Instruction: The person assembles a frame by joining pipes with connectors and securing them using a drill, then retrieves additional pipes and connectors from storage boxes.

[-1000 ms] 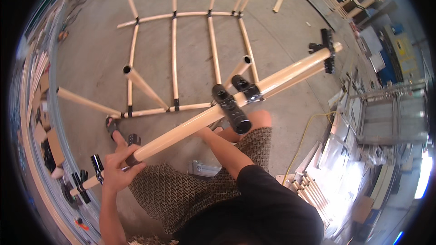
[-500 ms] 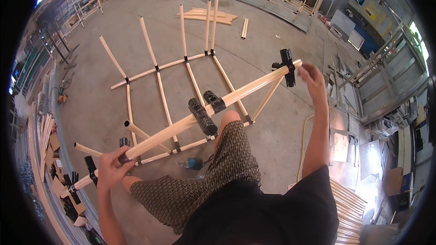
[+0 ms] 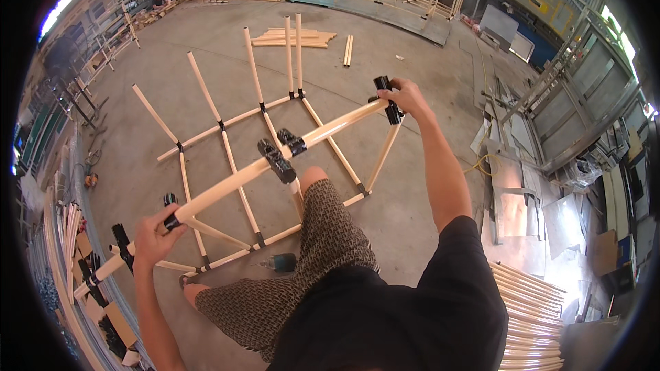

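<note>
The left hand (image 3: 157, 233) grasps a long cream pipe (image 3: 227, 187) around a dark band on it, in the left part of the frame, while the right hand (image 3: 407, 96) has its fingers curled over a black connector (image 3: 389, 101) at the pipe's end, right of the upper centre. The pipe slants across the middle, with two black joints (image 3: 277, 160) side by side near its midpoint. Below it, a cream pipe frame (image 3: 241, 115) lies on the concrete floor (image 3: 419, 185), several uprights rising from its far rail. A teal tool (image 3: 282, 262) lies at lower centre; more pipes (image 3: 529, 309) lie lower right.
</note>
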`<state>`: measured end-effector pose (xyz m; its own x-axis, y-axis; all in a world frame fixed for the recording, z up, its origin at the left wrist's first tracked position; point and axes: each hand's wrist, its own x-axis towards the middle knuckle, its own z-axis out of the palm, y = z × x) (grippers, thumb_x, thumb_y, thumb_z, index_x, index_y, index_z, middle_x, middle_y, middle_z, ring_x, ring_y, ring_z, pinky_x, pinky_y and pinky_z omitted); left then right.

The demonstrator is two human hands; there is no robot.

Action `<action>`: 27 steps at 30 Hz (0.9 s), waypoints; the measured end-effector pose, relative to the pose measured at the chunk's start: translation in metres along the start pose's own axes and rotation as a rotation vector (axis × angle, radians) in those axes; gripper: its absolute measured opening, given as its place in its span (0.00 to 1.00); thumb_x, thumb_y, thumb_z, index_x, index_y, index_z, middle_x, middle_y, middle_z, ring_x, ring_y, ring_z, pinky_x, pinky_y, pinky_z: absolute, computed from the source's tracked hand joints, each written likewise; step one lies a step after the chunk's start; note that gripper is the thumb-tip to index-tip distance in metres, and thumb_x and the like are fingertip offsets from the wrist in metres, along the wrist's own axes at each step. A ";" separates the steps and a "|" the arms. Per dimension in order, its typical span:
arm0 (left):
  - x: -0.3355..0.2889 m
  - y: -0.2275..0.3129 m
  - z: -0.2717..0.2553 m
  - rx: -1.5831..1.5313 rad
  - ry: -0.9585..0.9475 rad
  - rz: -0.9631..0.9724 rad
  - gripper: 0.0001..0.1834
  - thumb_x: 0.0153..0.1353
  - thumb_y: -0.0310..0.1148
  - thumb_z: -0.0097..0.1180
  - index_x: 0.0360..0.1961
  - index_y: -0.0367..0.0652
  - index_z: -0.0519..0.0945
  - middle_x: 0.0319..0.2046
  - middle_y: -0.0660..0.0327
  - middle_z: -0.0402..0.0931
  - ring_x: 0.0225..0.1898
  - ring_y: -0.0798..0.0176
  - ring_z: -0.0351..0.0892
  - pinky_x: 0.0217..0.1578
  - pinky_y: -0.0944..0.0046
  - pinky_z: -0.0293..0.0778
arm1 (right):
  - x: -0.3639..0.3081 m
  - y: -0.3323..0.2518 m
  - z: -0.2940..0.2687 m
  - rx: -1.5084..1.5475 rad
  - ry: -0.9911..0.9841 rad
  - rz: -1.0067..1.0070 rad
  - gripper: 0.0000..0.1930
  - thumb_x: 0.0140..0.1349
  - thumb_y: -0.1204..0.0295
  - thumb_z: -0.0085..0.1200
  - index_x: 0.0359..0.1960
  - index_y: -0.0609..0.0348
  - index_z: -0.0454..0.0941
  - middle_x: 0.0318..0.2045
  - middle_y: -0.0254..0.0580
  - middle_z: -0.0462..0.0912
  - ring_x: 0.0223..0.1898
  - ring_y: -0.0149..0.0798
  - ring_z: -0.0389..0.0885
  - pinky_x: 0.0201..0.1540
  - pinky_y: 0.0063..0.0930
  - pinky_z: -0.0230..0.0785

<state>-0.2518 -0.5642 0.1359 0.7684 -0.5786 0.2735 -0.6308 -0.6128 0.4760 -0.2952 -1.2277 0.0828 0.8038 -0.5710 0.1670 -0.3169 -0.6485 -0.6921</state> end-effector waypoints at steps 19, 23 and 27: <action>0.061 0.007 0.061 0.002 0.010 0.050 0.21 0.47 0.32 0.72 0.45 0.45 0.85 0.22 0.53 0.78 0.22 0.52 0.79 0.28 0.61 0.73 | 0.014 0.064 0.007 0.107 0.267 -0.145 0.24 0.62 0.61 0.66 0.52 0.66 0.74 0.44 0.59 0.87 0.46 0.56 0.86 0.47 0.42 0.76; 0.060 -0.005 0.059 -0.046 -0.043 -0.013 0.22 0.47 0.31 0.72 0.46 0.41 0.85 0.22 0.52 0.79 0.22 0.55 0.79 0.28 0.62 0.73 | 0.007 0.064 0.010 0.167 0.271 -0.172 0.24 0.62 0.62 0.65 0.51 0.66 0.74 0.43 0.60 0.87 0.44 0.56 0.87 0.46 0.42 0.77; 0.059 -0.011 0.061 -0.058 -0.036 0.028 0.23 0.46 0.30 0.72 0.46 0.39 0.84 0.23 0.52 0.80 0.23 0.55 0.80 0.29 0.62 0.74 | -0.006 0.050 0.005 0.082 0.299 -0.196 0.22 0.63 0.63 0.65 0.50 0.67 0.75 0.42 0.58 0.87 0.39 0.51 0.86 0.43 0.40 0.77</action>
<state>-0.2058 -0.6242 0.0961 0.7453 -0.6149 0.2576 -0.6441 -0.5645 0.5162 -0.3130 -1.2545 0.0432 0.6584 -0.5698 0.4918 -0.1202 -0.7246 -0.6787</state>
